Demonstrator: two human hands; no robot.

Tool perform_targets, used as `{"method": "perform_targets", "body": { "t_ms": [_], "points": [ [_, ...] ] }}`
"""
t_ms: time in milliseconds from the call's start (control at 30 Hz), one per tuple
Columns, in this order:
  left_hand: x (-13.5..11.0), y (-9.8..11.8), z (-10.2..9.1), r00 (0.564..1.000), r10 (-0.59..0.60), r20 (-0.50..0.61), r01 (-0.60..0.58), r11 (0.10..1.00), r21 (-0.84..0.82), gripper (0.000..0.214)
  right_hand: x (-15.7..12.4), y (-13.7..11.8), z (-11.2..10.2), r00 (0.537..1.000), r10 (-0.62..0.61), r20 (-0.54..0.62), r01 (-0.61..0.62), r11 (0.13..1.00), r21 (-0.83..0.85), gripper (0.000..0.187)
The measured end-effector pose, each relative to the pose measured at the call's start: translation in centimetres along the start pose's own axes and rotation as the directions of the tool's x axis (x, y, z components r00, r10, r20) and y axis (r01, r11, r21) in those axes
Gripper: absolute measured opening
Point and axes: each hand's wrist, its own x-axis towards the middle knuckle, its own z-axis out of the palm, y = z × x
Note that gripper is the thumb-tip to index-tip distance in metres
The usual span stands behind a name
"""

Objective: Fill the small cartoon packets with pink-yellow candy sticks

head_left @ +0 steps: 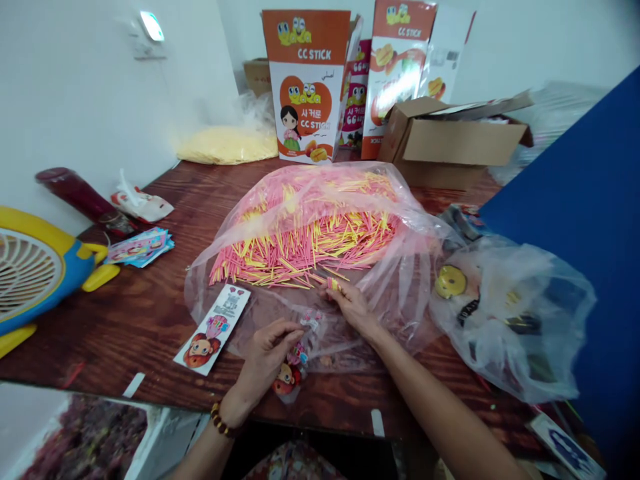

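Observation:
My left hand (265,360) is closed on a small clear printed packet (295,363) with a cartoon face, held at the near edge of the wooden table (150,307). My right hand (350,303) pinches a few sticks at the near edge of a big heap of pink and yellow sticks (310,240). The heap lies inside an opened clear plastic bag (400,220). Another flat printed packet (213,330) lies on the table left of my left hand.
A yellow and blue fan (35,267) sits at the left edge. A small stack of packets (140,247) lies near it. CC Stick cartons (307,87) and a brown cardboard box (450,140) stand at the back. A crumpled bag with a tape roll (510,313) lies right; a blue panel (585,220) rises beyond.

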Motion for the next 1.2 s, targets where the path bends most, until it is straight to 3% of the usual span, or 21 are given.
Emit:
{"method": "perform_targets", "body": {
  "t_ms": [100, 200, 300, 433, 533, 700, 933, 1067, 1200],
  "points": [
    [-0.2, -0.3, -0.1, 1.000, -0.011, -0.016, 0.011, 1.000, 0.001, 0.021, -0.3, 0.5, 0.3, 1.000, -0.005, 0.031, 0.008, 0.994, -0.106, 0.029],
    [-0.1, -0.3, -0.3, 0.999, -0.014, -0.035, 0.014, 1.000, -0.011, 0.020, -0.6, -0.9, 0.9, 0.999, 0.034, -0.009, -0.033, 0.996, 0.089, 0.030],
    [0.2, -0.2, -0.4, 1.000, -0.001, -0.031, 0.001, 1.000, -0.019, 0.021, -1.5, -4.2, 2.1, 0.998, 0.041, -0.037, -0.025, 0.937, 0.349, 0.025],
    [0.7, 0.2, -0.2, 0.999, 0.037, -0.010, -0.037, 0.999, -0.010, 0.022, -3.2, -8.3, 4.4, 0.997, -0.021, -0.073, 0.053, 0.883, 0.466, 0.015],
    [0.9, 0.5, 0.1, 0.999, 0.040, -0.014, -0.041, 0.999, -0.032, 0.021, -4.0, -8.9, 5.8, 0.996, -0.040, -0.082, 0.071, 0.899, 0.432, 0.015],
    [1.1, 0.6, 0.3, 0.998, 0.016, -0.054, -0.023, 0.991, -0.133, 0.018, -4.5, -7.0, 6.0, 0.996, -0.008, -0.094, 0.038, 0.944, 0.328, 0.016],
    [2.0, 0.7, 0.4, 0.999, -0.014, -0.039, 0.004, 0.969, -0.246, 0.018, -4.5, -7.6, 4.9, 0.987, -0.037, 0.157, 0.015, 0.990, 0.140, 0.026],
    [2.6, 0.5, 0.5, 0.999, -0.033, -0.027, 0.022, 0.938, -0.346, 0.019, -4.0, -9.2, 4.2, 0.974, -0.090, 0.207, 0.078, 0.995, 0.066, 0.039],
    [3.4, 0.9, 0.6, 0.999, -0.011, -0.038, -0.005, 0.922, -0.387, 0.019, -3.4, -10.3, 3.8, 0.956, -0.161, 0.244, 0.197, 0.972, -0.131, 0.033]
  ]
}}
